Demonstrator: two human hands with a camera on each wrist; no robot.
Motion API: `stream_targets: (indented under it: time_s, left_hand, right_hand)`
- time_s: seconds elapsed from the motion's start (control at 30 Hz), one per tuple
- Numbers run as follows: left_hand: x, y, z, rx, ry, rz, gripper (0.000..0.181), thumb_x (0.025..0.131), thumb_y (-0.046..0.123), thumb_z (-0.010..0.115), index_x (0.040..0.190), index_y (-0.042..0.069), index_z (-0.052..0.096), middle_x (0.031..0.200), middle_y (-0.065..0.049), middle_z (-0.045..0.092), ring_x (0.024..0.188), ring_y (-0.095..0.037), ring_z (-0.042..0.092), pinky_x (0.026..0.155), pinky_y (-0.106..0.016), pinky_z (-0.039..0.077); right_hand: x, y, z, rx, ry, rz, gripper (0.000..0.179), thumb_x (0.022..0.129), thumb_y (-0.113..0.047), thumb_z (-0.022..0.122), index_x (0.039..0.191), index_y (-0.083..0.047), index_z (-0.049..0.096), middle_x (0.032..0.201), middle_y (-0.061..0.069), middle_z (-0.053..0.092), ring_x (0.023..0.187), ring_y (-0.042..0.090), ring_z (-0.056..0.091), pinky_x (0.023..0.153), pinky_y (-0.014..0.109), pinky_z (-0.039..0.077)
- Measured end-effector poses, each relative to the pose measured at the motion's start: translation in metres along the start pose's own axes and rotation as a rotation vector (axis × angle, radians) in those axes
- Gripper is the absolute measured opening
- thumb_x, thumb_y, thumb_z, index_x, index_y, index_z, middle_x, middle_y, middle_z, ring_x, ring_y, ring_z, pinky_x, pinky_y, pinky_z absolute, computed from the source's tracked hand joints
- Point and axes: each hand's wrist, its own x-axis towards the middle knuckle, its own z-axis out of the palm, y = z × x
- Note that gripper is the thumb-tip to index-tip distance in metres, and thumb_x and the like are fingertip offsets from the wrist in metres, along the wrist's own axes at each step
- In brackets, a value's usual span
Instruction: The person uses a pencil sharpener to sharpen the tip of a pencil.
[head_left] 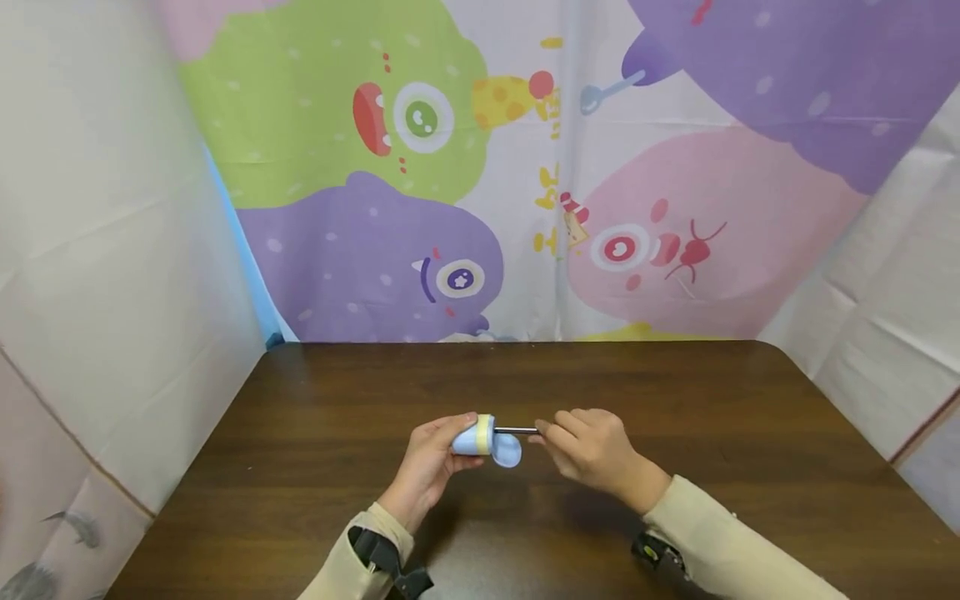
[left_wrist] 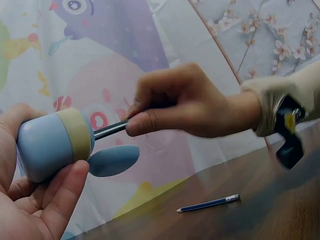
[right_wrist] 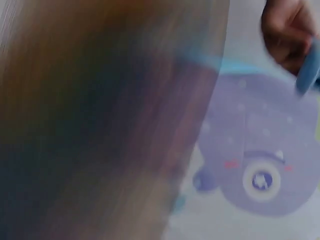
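Observation:
A light-blue, cylindrical pencil sharpener [head_left: 468,438] with a yellow band lies sideways in my left hand [head_left: 431,462], thumb and fingers curled around its body. Its round flap lid [head_left: 507,451] hangs open beside the mouth. Pinched between thumb and fingers of my right hand [head_left: 596,450] is a dark, shiny pencil [left_wrist: 111,131]. The pencil's far end is at the sharpener's mouth; its tip is hidden. Most of the right wrist view is blurred, with part of the left hand [right_wrist: 287,35] and the blue lid [right_wrist: 309,67] at the upper right.
Below the hands is a dark brown wooden table [head_left: 337,400]. A second, blue pencil [left_wrist: 207,203] lies on it, seen in the left wrist view. Behind the table hangs a cloth [head_left: 525,275] printed with cartoon monsters. Pale curtains flank both sides.

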Motion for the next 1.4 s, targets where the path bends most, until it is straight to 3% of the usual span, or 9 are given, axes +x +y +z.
stream_targets:
  time_s: [0.07,0.2,0.3,0.43,0.57,0.7,0.9,1.17,1.4]
  left_hand:
    - [0.0,0.0,-0.001,-0.002,0.014,0.014,0.007,0.086,0.006,0.066,0.087,-0.001,0.068,0.076,-0.009,0.06,0.059,-0.015,0.06,0.051,-0.025,0.057]
    - [0.002,-0.001,-0.002,-0.001,0.013,0.024,0.006,0.086,0.006,0.066,0.083,0.001,0.068,0.075,-0.009,0.06,0.058,-0.014,0.06,0.051,-0.024,0.056]
    - [0.003,-0.002,-0.003,0.013,0.002,0.012,0.006,0.086,0.006,0.066,0.083,0.002,0.068,0.076,-0.009,0.06,0.059,-0.015,0.06,0.052,-0.025,0.057]
    - [0.001,-0.003,-0.003,0.037,-0.03,0.029,0.008,0.086,0.005,0.066,0.078,0.004,0.068,0.078,-0.009,0.061,0.062,-0.016,0.06,0.053,-0.027,0.058]
    - [0.0,0.0,-0.003,0.055,-0.061,0.057,0.011,0.084,0.004,0.066,0.074,0.008,0.067,0.078,-0.008,0.061,0.064,-0.016,0.059,0.055,-0.029,0.059]
    - [-0.001,0.003,-0.004,0.073,-0.074,0.051,0.012,0.083,0.003,0.068,0.073,0.009,0.067,0.078,-0.008,0.061,0.064,-0.017,0.059,0.055,-0.029,0.059]
    - [0.0,0.006,-0.005,0.095,-0.087,0.041,0.011,0.083,0.002,0.068,0.074,0.008,0.067,0.08,-0.009,0.061,0.065,-0.018,0.059,0.056,-0.029,0.059]
    - [0.002,0.011,-0.008,0.045,-0.076,0.049,0.009,0.085,0.003,0.065,0.077,0.006,0.066,0.081,-0.01,0.06,0.066,-0.017,0.059,0.056,-0.028,0.058]
    - [0.002,0.014,-0.01,0.014,-0.077,0.055,0.008,0.084,0.004,0.063,0.077,0.005,0.066,0.079,-0.009,0.06,0.063,-0.016,0.06,0.056,-0.027,0.058]
  right_hand:
    - [0.003,-0.007,-0.001,0.114,-0.078,0.191,0.024,0.095,-0.023,0.068,0.075,-0.01,0.065,0.061,-0.004,0.059,0.042,0.003,0.04,0.035,0.016,0.033]
    - [0.015,-0.012,-0.009,0.429,-0.327,0.7,0.026,0.082,-0.019,0.081,0.066,-0.016,0.06,0.056,-0.011,0.054,0.047,-0.001,0.035,0.042,0.017,0.028]
    - [0.027,-0.004,-0.017,0.668,-0.541,1.021,0.03,0.084,-0.017,0.078,0.063,-0.012,0.056,0.054,-0.01,0.041,0.051,0.005,0.033,0.046,0.021,0.025]
    - [0.035,0.014,-0.022,0.993,-0.745,1.297,0.034,0.09,-0.017,0.07,0.065,-0.004,0.052,0.052,-0.006,0.034,0.046,0.008,0.026,0.042,0.022,0.02]
    - [0.038,0.027,-0.024,1.217,-0.886,1.48,0.027,0.095,-0.019,0.064,0.074,-0.003,0.059,0.05,-0.005,0.031,0.041,0.006,0.02,0.037,0.019,0.017]
    - [0.036,0.033,-0.024,1.353,-1.0,1.548,0.026,0.1,-0.021,0.057,0.082,-0.003,0.062,0.05,-0.007,0.028,0.041,0.004,0.019,0.038,0.019,0.015]
    - [0.035,0.039,-0.025,1.442,-1.115,1.501,0.033,0.105,-0.026,0.046,0.084,-0.005,0.062,0.05,-0.006,0.027,0.041,0.005,0.017,0.039,0.021,0.014]
    - [0.029,0.049,-0.036,1.461,-1.099,1.413,0.032,0.106,-0.025,0.046,0.087,-0.004,0.06,0.05,-0.008,0.03,0.042,0.004,0.019,0.039,0.02,0.014]
    - [0.018,0.049,-0.04,1.502,-1.028,1.399,0.029,0.106,-0.023,0.045,0.09,-0.004,0.06,0.051,-0.008,0.032,0.041,0.003,0.021,0.038,0.019,0.016]
